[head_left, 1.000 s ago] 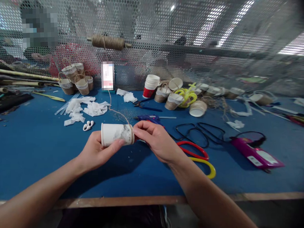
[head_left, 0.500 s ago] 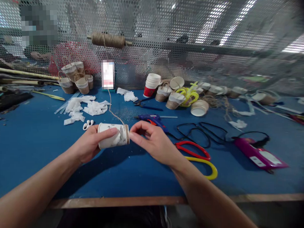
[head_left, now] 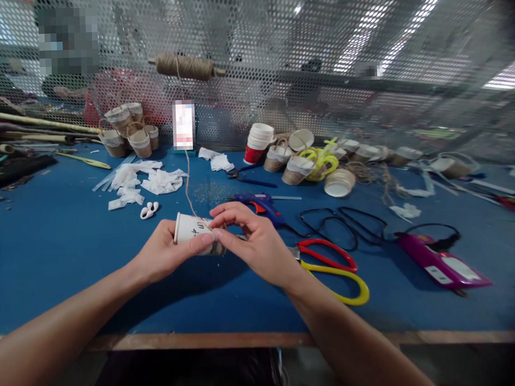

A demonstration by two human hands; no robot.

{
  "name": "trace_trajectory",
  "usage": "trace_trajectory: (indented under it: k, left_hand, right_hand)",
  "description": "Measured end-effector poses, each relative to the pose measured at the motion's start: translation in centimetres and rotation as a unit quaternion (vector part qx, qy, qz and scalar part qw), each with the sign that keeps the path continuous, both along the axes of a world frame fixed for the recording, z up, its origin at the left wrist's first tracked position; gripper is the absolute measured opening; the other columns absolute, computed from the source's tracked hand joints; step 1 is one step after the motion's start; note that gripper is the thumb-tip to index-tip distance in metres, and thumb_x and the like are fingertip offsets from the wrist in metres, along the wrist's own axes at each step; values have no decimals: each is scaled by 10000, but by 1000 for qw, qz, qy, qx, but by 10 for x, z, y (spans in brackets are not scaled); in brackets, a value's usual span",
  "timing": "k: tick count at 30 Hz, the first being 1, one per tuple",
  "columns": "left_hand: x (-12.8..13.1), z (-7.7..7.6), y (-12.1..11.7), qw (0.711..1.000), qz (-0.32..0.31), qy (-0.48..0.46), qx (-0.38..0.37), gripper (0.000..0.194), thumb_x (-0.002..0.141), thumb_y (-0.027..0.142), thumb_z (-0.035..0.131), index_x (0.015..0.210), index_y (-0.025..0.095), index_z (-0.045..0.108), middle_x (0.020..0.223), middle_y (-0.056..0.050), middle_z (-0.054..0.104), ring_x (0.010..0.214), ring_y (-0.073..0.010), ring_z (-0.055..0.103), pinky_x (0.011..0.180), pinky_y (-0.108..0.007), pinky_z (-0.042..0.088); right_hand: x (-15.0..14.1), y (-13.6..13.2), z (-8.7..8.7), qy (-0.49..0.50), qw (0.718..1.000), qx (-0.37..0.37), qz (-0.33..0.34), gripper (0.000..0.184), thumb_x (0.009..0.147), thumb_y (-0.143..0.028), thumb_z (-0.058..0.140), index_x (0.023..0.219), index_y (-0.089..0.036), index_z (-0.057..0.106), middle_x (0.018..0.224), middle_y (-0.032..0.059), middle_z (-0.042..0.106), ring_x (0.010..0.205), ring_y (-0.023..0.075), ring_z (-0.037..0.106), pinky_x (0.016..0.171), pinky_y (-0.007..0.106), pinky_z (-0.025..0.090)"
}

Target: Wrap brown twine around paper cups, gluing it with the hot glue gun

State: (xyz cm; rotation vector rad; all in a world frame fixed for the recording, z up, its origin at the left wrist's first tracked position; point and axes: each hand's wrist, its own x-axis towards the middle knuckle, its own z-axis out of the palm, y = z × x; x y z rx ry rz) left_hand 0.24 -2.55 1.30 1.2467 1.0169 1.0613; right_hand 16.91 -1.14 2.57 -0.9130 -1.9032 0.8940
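My left hand [head_left: 162, 254] grips a white paper cup [head_left: 189, 228] lying sideways above the blue table [head_left: 52, 245], thumb pressed along its side. My right hand [head_left: 253, 242] is closed over the cup's other end, fingers curled round it and pinching the jute twine [head_left: 186, 178]. That twine runs up from the cup to a spool [head_left: 184, 66] hung on the mesh screen. A few turns of twine are wound at the cup's end, mostly hidden by my right fingers.
A blue glue gun [head_left: 260, 203], red and yellow scissors [head_left: 334, 263], black cable loops [head_left: 343, 219] and a magenta case [head_left: 441, 261] lie to the right. White paper scraps [head_left: 145, 181], twine-wrapped cups [head_left: 128, 133] and a cup stack [head_left: 258, 142] sit behind. Another person works beyond the mesh.
My right hand has slid left over the cup's end, covering the wound twine. The cup has turned in my left hand, now showing dark print near its rim.
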Motion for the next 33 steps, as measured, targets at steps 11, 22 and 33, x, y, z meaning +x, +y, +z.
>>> trace_trajectory:
  k: [11,22,33]
  left_hand:
    - [4,-3,1,999,34,27,-14,210,690,334,636,649,133,679,516,12,591,441,-78,454,439,-176,332]
    - [-2,-9,8,997,64,1,-33,203,668,315,657,626,118,684,552,-17,640,479,-101,527,485,-192,403]
    - [0,-4,9,995,87,-45,-13,141,634,258,675,623,120,694,555,-8,638,491,-87,530,504,-182,422]
  right_hand:
    - [-4,-4,0,-40,999,-34,1,99,778,-212,531,873,-187,528,936,45,566,884,144,532,793,299,434]
    - [39,28,40,-68,983,42,-164,182,780,-327,520,851,-167,566,817,51,631,743,162,583,680,311,457]
    - [83,87,-14,-385,888,-111,-226,336,557,-120,642,341,-208,400,349,-21,384,364,108,361,433,279,259]
